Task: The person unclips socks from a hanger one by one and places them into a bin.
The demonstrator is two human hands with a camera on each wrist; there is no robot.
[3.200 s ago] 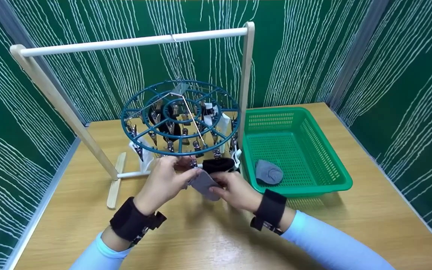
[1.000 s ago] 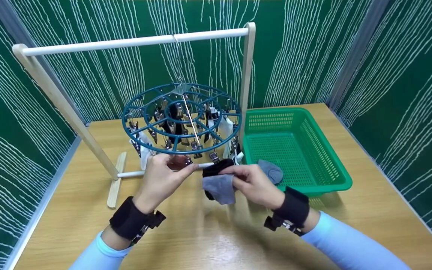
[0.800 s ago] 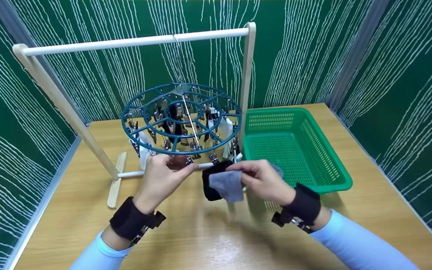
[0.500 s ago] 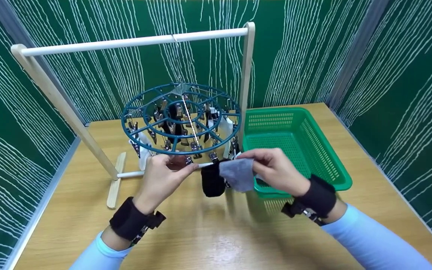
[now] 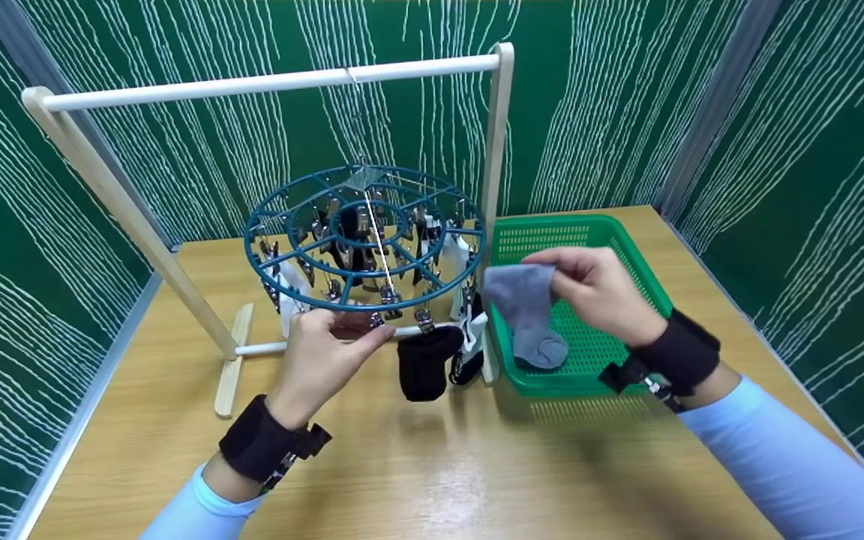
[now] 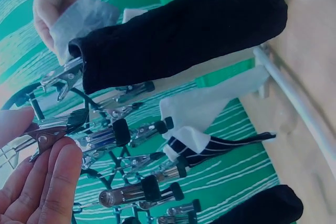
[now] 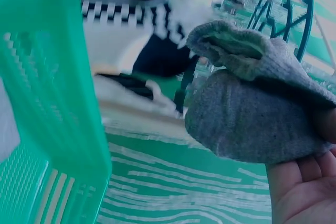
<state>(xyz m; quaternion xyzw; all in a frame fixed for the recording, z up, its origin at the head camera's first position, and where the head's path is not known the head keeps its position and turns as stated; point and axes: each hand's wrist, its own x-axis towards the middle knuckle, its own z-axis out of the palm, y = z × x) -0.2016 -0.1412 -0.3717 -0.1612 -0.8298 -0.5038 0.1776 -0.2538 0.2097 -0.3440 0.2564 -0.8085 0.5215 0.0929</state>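
My left hand [image 5: 331,346] pinches a metal clip [image 6: 55,129] below the front rim of the round blue-green clip hanger [image 5: 353,307]; no sock is in that clip. In my right hand [image 5: 601,294], between thumb and fingers, is a grey sock [image 5: 516,289], held over the near left part of the green basket [image 5: 672,352]. The right wrist view shows this grey sock [image 7: 257,114] folded over, its opening visible. Another grey sock [image 5: 541,349] lies in the basket, partly behind the held one. A black sock [image 5: 423,367] hangs from a clip just right of my left hand.
The hanger hooks onto the white rail [image 5: 274,81] of a wooden stand [image 5: 132,210]. Several other socks, white, black and patterned, hang from its clips, including a white sock [image 5: 291,289] at left. Green patterned walls surround the wooden table [image 5: 372,465].
My right hand has drawn the grey sock away from the clip at my left hand, rightward and up over the basket. The left hand has stayed at the clip almost unmoved.
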